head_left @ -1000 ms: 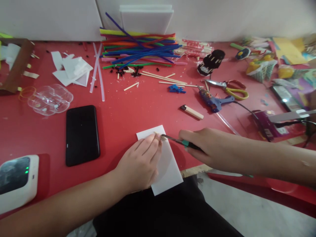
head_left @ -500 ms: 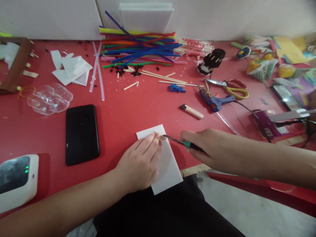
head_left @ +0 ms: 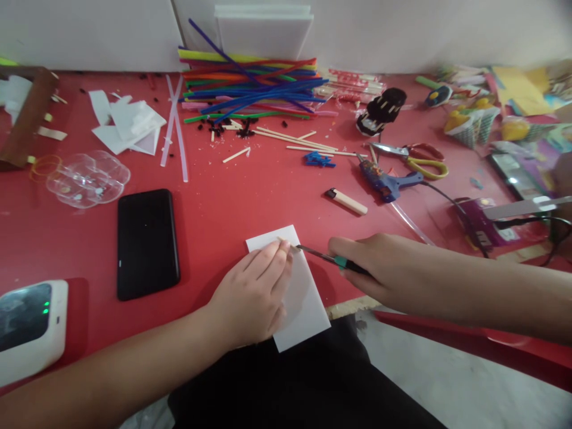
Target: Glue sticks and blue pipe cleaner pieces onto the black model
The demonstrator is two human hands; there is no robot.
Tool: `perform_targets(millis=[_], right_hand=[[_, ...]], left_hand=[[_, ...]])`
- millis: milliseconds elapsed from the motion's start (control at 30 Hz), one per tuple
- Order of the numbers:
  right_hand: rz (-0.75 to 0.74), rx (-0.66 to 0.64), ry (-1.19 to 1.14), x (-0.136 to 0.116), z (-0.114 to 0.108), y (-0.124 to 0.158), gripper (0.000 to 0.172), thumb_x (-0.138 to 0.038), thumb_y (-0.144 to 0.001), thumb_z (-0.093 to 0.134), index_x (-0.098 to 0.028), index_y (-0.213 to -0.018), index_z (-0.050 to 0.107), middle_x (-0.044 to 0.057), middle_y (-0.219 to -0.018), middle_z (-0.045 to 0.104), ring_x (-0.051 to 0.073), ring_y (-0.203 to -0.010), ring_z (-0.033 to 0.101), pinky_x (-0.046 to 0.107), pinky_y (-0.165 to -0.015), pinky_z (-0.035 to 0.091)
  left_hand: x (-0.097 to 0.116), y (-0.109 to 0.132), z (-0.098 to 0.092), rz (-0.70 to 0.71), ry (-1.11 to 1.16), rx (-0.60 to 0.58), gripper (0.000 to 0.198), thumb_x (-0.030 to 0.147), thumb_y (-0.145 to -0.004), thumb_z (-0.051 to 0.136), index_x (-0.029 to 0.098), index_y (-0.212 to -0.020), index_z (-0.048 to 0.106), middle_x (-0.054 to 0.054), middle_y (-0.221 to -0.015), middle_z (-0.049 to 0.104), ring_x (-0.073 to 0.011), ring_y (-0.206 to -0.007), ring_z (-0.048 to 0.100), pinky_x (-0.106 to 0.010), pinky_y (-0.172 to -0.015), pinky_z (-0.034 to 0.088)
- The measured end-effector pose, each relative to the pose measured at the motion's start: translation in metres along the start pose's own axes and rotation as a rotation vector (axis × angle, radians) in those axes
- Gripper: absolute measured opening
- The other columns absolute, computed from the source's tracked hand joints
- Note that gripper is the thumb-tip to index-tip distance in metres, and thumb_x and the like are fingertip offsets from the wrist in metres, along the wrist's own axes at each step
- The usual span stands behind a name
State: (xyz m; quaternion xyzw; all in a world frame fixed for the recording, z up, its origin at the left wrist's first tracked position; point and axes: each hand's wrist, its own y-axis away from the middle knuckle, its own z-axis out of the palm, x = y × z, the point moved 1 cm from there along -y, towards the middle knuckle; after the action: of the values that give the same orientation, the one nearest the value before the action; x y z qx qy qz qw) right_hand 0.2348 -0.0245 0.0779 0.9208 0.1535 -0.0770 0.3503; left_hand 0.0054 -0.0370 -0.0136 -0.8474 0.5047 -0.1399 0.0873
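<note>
A white rectangular board (head_left: 304,298) lies at the front edge of the red table, its near end over my lap. My left hand (head_left: 254,292) rests on it, fingers pressed together on a small thin wooden stick (head_left: 294,246) at the board's far end. My right hand (head_left: 375,262) is closed around the black and green handle of a craft knife (head_left: 342,262). The blade points left, its tip at the stick by my left fingertips.
Behind the board lie a lighter (head_left: 346,201), a glue gun (head_left: 386,182), scissors (head_left: 415,158) and wooden sticks (head_left: 297,138). Colourful pipe cleaners (head_left: 254,86) are piled by the wall. A black phone (head_left: 148,244) and white device (head_left: 53,333) lie left.
The view has shifted very slightly. Both hands, the knife and the board look almost the same as before.
</note>
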Motion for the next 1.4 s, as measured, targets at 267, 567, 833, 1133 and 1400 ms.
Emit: perform_targets(millis=[267, 567, 833, 1133, 1400], right_hand=[[0.001, 0.003, 0.0, 0.004, 0.002, 0.003, 0.01, -0.019, -0.089, 0.049, -0.024, -0.082, 0.043, -0.004, -0.058, 0.05, 0.012, -0.046, 0.043, 0.027, -0.046, 0.022], [-0.013, 0.239, -0.077, 0.009, -0.008, 0.0, 0.006, -0.02, -0.082, 0.051, -0.023, -0.083, 0.046, -0.003, -0.062, 0.05, 0.013, -0.052, 0.044, 0.028, -0.053, 0.029], [0.036, 0.377, -0.379, -0.008, 0.007, -0.047, 0.028, -0.033, -0.08, 0.065, -0.024, -0.084, 0.039, -0.002, -0.075, 0.057, 0.015, -0.065, 0.053, 0.026, -0.057, 0.035], [-0.008, 0.334, -0.265, -0.019, -0.001, -0.062, 0.022, -0.023, -0.077, 0.06, -0.023, -0.09, 0.042, -0.002, -0.07, 0.057, 0.014, -0.062, 0.053, 0.024, -0.053, 0.031], [0.128, 0.382, -0.209, 0.002, -0.018, -0.058, 0.027, -0.027, -0.075, 0.064, -0.023, -0.088, 0.041, 0.0, -0.075, 0.063, 0.014, -0.062, 0.054, 0.026, -0.055, 0.033]], left_hand=[[0.0, 0.0, 0.0, -0.002, 0.007, 0.001, 0.058, 0.021, -0.086, 0.047, -0.008, -0.137, 0.054, -0.025, -0.142, 0.059, -0.0368, -0.132, 0.053, -0.045, -0.107, 0.046], [-0.007, -0.001, -0.001, -0.003, 0.1, -0.008, 0.055, 0.02, -0.085, 0.051, -0.004, -0.134, 0.057, -0.025, -0.14, 0.06, -0.0387, -0.131, 0.053, -0.051, -0.108, 0.048], [-0.011, 0.0, 0.0, -0.042, 0.093, -0.034, 0.056, 0.025, -0.086, 0.055, 0.001, -0.136, 0.059, -0.02, -0.139, 0.062, -0.0496, -0.138, 0.044, -0.064, -0.111, 0.04], [-0.011, 0.0, 0.0, -0.052, 0.061, -0.045, 0.058, 0.028, -0.09, 0.052, 0.005, -0.144, 0.055, -0.015, -0.15, 0.055, -0.0468, -0.135, 0.045, -0.058, -0.103, 0.046], [-0.012, 0.002, -0.006, -0.214, -0.05, 0.005, 0.06, 0.049, -0.099, 0.046, 0.005, -0.138, 0.06, -0.02, -0.133, 0.064, -0.0388, -0.105, 0.057, -0.052, -0.079, 0.051]])
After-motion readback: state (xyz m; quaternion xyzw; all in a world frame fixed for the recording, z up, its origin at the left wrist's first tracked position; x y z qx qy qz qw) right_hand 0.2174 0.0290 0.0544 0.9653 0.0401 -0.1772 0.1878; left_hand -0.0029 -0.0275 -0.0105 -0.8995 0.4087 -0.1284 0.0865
